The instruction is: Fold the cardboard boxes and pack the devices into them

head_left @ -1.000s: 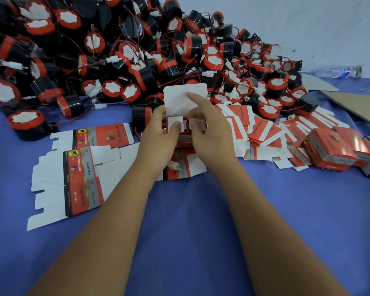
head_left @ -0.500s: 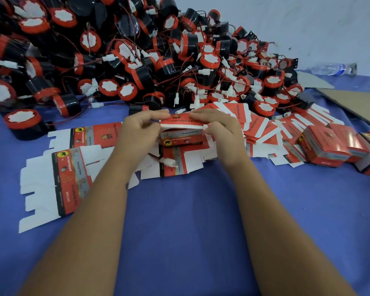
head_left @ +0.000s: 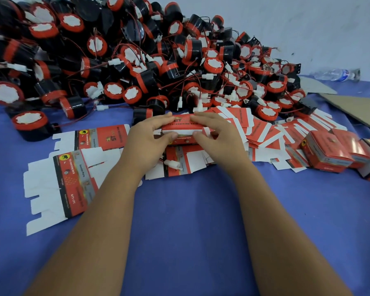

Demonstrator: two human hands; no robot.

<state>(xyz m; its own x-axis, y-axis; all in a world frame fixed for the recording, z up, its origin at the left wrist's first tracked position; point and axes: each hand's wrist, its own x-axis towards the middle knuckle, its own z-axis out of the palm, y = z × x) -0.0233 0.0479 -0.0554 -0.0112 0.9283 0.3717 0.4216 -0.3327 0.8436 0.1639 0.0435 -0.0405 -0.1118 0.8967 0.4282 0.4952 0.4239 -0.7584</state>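
Both hands on one red carton, center of blue tablecloth, just in front of device pile. L hand: fingers over top edge, thumb at front, curled round carton's left end. R hand: same hold on right end, thumb on the white flap. Carton sits atop flat blanks. More flat blanks at left and fanned out to right. Finished closed boxes far right, touching each other. Water bottle lying near wall; brown cardboard sheet at right edge.
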